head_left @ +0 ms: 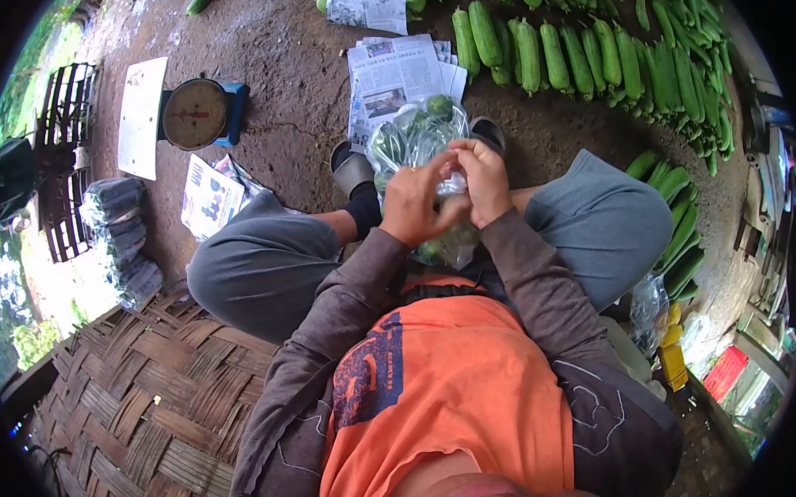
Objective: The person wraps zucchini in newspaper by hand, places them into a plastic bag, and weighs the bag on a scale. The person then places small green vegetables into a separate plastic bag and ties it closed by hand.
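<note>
Left hand (411, 206) and right hand (483, 183) met over lap, fingers pinching neck of bag (409, 141). Bag bulged just beyond fingertips on far side, long axis near-to-far, both hands equally close.

A bag of vegetables (418, 136) between left hand (410, 206) and right hand (487, 181) above the lap, newspaper sheets (397, 71) on the ground before the feet, rows of cucumbers (557, 56) behind them and at right, weighing scale (195, 113) at left, wrapped bundles (119, 227) further left, woven mat (143, 397) beside left leg.
</note>
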Tool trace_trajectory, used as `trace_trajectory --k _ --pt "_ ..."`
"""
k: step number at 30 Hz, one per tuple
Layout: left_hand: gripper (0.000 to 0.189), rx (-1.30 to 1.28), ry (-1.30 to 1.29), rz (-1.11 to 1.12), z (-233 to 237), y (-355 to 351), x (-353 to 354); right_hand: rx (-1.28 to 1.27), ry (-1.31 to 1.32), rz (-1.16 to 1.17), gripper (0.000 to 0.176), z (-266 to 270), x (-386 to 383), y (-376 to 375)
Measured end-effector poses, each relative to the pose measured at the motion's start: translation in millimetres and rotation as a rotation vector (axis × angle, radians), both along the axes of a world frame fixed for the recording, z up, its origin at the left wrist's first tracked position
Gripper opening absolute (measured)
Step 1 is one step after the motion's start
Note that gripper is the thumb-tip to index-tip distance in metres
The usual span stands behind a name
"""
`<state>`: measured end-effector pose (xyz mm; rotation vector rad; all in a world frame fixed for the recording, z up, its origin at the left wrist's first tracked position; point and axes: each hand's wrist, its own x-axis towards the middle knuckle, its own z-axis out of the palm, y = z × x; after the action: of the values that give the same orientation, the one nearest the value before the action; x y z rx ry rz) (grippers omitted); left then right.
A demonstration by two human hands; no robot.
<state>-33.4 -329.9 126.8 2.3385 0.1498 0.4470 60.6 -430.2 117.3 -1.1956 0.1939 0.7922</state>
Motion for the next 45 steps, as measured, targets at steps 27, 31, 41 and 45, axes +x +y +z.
trace_trajectory --k 27,31,41,45 --pt "0.027 -0.250 -0.111 0.110 -31 -12 10 -0.160 -1.040 0.898 0.082 53 64 -32" --pt "0.025 -0.493 0.093 0.133 -22 -9 9 -0.359 -1.171 0.826 0.085 7 22 -35" --pt "0.088 -0.445 -0.140 0.158 -29 -4 15 -0.257 -1.149 0.462 0.035 -9 17 -18" --pt "0.104 -0.348 0.088 -0.002 -36 -4 13 -0.313 -1.279 0.449 0.032 28 25 -9"
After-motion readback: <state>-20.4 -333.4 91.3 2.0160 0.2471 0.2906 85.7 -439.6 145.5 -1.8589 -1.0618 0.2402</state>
